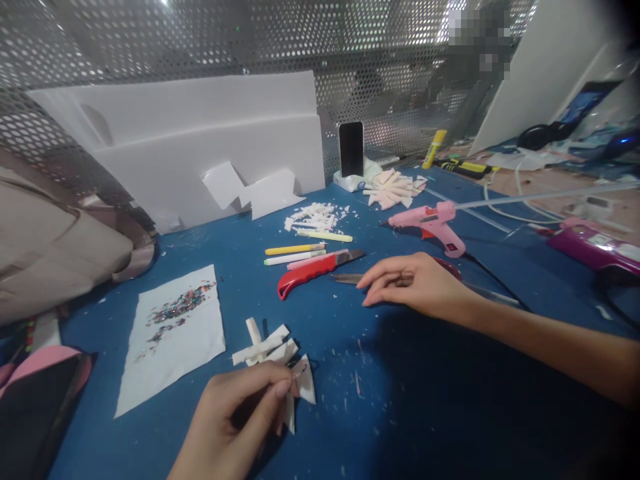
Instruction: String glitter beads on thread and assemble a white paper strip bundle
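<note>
My left hand [240, 407] is closed in a pinch on a small pinkish-white piece [303, 380] at the lower middle. Its exact shape is partly hidden by the fingers. Just behind lies a small heap of white foam strips [263, 347]. My right hand [415, 287] hovers over a pair of scissors [347, 278], with thumb and fingers loosely curved and apart. The blades point left from beneath the fingertips, and a red handle shows behind the wrist. Whether the fingers touch the scissors I cannot tell. A red utility knife [307, 272] lies left of them, blade outward.
Several pens [295, 249] lie behind the knife, near white scraps [315, 217]. A pink glue gun [430, 223] with its cord is at right. White paper [200, 353] with glitter lies left. A phone [351, 150] stands at the back, beside pale strips [395, 189]. White boards [215, 147] lean behind.
</note>
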`<state>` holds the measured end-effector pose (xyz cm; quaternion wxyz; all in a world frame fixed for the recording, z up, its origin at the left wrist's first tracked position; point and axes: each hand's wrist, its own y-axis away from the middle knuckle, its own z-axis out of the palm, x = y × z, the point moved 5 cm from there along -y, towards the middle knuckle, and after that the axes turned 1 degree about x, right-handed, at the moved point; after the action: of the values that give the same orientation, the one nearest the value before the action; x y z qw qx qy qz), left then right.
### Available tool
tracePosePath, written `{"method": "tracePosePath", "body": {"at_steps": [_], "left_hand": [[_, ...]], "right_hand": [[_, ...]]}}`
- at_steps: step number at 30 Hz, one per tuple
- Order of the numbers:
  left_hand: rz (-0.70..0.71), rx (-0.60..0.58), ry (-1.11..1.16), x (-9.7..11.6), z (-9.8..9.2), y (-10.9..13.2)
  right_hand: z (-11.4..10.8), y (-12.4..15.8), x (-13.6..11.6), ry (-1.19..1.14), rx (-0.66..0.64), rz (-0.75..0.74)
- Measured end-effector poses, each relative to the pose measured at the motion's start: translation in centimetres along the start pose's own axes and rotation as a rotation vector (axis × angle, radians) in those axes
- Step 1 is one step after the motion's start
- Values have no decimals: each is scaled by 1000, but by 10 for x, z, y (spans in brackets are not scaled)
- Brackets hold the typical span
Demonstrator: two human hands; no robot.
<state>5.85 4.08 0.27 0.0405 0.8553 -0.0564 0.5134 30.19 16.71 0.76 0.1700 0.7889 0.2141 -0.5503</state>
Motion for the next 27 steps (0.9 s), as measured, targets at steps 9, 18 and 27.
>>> {"method": "tracePosePath", "body": {"at_steps": [9, 18, 27], "left_hand": [[24, 1, -3, 1, 1, -1], [-6, -13, -24, -1, 0, 1], [1, -5, -11, 0, 0, 0]], "right_hand": [[-5, 1, -3, 103, 75, -16], [-1, 1, -2, 21, 22, -21], [0, -1, -5, -1, 6, -51]]}}
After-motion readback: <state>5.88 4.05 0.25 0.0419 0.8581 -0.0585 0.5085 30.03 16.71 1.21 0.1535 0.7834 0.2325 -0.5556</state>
